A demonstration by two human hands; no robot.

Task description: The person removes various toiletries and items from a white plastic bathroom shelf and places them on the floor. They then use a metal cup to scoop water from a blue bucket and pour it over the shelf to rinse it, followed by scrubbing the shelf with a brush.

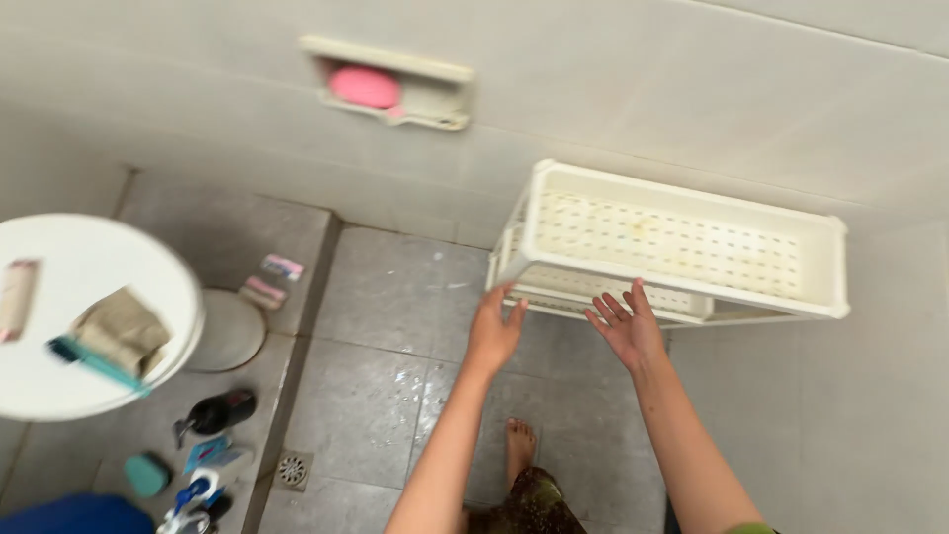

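Both hands are raised in front of a white plastic rack (682, 242), which stands against the tiled wall (692, 89) at about two o'clock from the middle of the view. The rack has perforated shelves; the top tray shows faint yellowish stains, and a lower shelf is visible beneath its near rim. The left hand (494, 331) is open, fingers spread slightly and pointing up toward eleven o'clock, its fingertips just below the rack's near left corner; whether they touch the rim I cannot tell. The right hand (628, 326) is open too, palm turned toward the left hand, fingers splayed, close under the front edge of the lower shelf and holding nothing. The two hands are apart, with a gap of floor (395, 326) showing between them. A bare foot (519, 440) stands on the grey tiles at six o'clock, between the forearms. On the wall at eleven o'clock a recessed dish (395, 84) holds a pink soap (364, 87). At nine o'clock a white round basin (109, 381) carries a folded brownish cloth (124, 328) and a teal toothbrush (97, 363). Below it, around seven o'clock, lie a dark spray bottle (219, 412), a teal sponge (146, 475) and some blue and white items, blurred. A square drain (293, 471) sits in the floor beside them, at the step's edge.
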